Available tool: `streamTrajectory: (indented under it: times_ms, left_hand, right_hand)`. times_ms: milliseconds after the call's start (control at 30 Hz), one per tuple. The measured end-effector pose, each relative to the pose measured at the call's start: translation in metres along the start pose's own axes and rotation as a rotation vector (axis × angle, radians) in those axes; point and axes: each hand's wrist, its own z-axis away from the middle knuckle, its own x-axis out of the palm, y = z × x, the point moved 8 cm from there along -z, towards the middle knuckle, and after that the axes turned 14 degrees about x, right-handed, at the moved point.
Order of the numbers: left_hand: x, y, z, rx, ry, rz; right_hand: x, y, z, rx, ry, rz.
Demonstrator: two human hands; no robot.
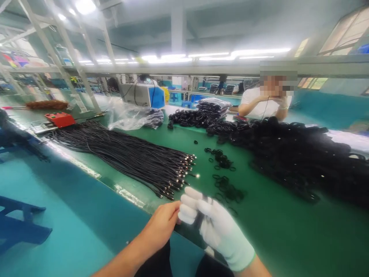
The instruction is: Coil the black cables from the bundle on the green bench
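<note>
Left hand [163, 222] bare, right hand [215, 227] gloved, almost meeting; cannot tell whether either grip is clenched. Black cables [129, 152] lie beyond on green counter [276, 234].

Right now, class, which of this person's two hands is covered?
The right hand. It wears a white glove with a green edge at the wrist, while the left hand is bare.
</note>
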Motion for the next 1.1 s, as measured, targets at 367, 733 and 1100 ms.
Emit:
streamTrajectory:
  times_ms: [367,733,1100]
  left_hand:
    - [0.016,0.05,0.013,0.3,-0.013,-0.874]
    - [-0.023,0.089,-0.04,0.852,-0.264,-0.731]
    - [-0.013,0.094,-0.058,0.674,-0.455,-0.571]
  right_hand:
    - [-0.03,-0.036,0.007,-0.127,0.225,0.083]
    - [0.005,-0.005,0.007,0.149,-0.04,0.243]
    - [-0.01,0.02,0.005,0.337,-0.081,0.061]
